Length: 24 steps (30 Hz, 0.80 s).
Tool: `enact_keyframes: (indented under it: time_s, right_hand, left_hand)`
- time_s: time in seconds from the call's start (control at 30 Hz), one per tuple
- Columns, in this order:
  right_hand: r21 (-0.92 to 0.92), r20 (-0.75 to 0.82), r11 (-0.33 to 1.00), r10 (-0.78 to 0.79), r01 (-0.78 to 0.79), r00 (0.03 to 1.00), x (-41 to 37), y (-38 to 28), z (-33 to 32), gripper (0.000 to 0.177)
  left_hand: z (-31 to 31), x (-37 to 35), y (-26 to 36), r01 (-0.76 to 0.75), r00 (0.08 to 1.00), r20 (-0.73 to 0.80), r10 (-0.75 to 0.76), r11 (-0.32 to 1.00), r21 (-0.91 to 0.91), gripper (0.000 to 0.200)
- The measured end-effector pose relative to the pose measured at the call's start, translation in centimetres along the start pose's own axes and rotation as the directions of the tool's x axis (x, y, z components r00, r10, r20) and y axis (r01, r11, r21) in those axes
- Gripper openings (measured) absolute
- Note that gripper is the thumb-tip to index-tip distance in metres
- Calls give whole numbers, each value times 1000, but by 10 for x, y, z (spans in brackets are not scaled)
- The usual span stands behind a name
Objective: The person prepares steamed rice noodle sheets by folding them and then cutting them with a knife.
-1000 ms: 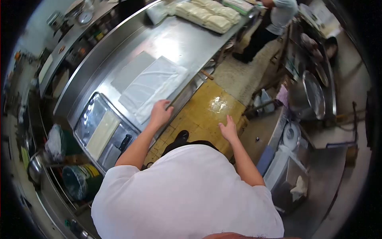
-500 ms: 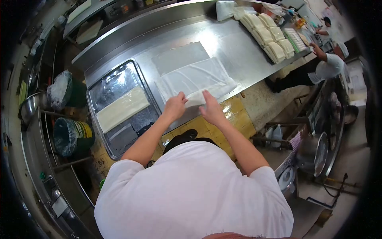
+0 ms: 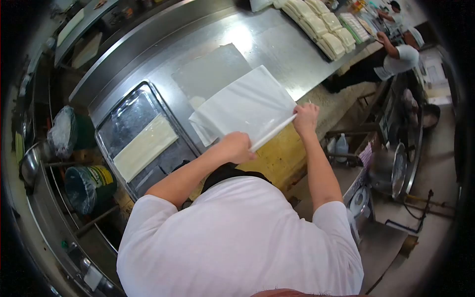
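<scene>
A white, translucent plastic sheet [image 3: 252,106] stretches across the front edge of the steel table, its near edge pulled taut. My left hand [image 3: 237,147] is closed on the near left corner. At the near right corner, my right hand [image 3: 306,119] pinches the same edge. Left of the sheet, a folded pale slab, perhaps dough [image 3: 146,147], lies in a dark metal tray [image 3: 123,119]. Beyond the sheet, a flat grey rectangle [image 3: 213,69] rests on the tabletop, partly covered by it.
Several stacked pale packets [image 3: 316,27] fill the far right of the steel table [image 3: 183,47]. A co-worker [image 3: 396,57] stands beyond its right end. Lined green buckets [image 3: 86,183] stand at left, and a large pot [image 3: 391,168] at right.
My hands have moved apart, the right one outward to the right. The sheet's near edge, bunched before, is now drawn out straight between them. The view has shifted slightly.
</scene>
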State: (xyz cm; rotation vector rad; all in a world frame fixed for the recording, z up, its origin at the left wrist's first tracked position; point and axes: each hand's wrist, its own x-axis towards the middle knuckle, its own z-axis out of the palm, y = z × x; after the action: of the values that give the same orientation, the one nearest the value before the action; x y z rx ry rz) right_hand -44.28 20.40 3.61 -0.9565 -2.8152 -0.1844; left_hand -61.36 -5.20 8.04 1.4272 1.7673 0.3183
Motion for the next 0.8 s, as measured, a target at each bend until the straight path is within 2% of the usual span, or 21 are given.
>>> enact_keyframes:
  time_s: [0.03,0.1,0.13,0.2,0.23,0.3,0.33,0.4,0.43,0.5,0.53,0.63,0.7,0.73,0.77,0.8]
  right_hand:
    - [-25,-29,999,38,-39,999,-13,13,0,4]
    - [-26,-7,992,120,-120,993,-42,41,7,3]
    - [-41,-17,985,168,-168,986,-59,53,10,3]
    - [-89,-23,964,249,-250,968,-96,74,14,4]
    - [-99,-15,956,276,-277,961,-112,80,11,4]
    - [-124,45,909,405,-397,913,-144,88,3,5]
    - [-145,28,885,450,-442,892,-159,91,-1,6]
    - [-162,30,835,537,-527,843,-189,97,-5,5]
    - [-168,25,795,595,-583,803,-204,99,-8,5]
    - [-172,19,737,666,-653,746,-234,99,-15,5]
    - [-170,18,694,712,-699,702,-249,98,-19,5]
    - [-102,-37,646,757,-756,652,-290,83,-30,6]
    - [-43,-67,586,807,-809,587,-319,69,-42,6]
    - [15,-84,545,836,-838,543,-337,61,-48,6]
    - [17,-96,521,851,-854,517,-358,54,-51,6]
    - [103,-103,504,863,-857,495,-381,44,-53,5]
  left_hand:
    - [6,8,7,-13,1000,21,13,1000,1,41]
    - [19,27,24,-73,949,299,101,992,-104,40]
    - [26,33,31,-88,939,324,117,991,-103,40]
    - [43,44,43,-27,865,465,189,943,-333,39]
    - [52,51,49,-36,850,487,201,944,-327,39]
    - [74,60,61,1,769,564,300,882,-470,41]
    - [86,63,66,-2,749,586,308,886,-463,41]
    - [106,65,78,208,662,633,401,713,-669,39]
    - [113,61,83,205,643,650,406,726,-656,39]
    - [128,54,93,488,631,674,384,478,-730,37]
    - [135,53,94,488,616,687,385,499,-717,37]
    - [139,46,93,460,563,721,404,572,-679,40]
    - [126,41,94,124,559,755,342,866,-485,38]
    - [129,39,89,110,542,768,341,877,-467,38]
    - [134,38,83,-230,639,710,296,954,-191,36]
    - [138,35,78,-495,720,622,308,856,149,35]
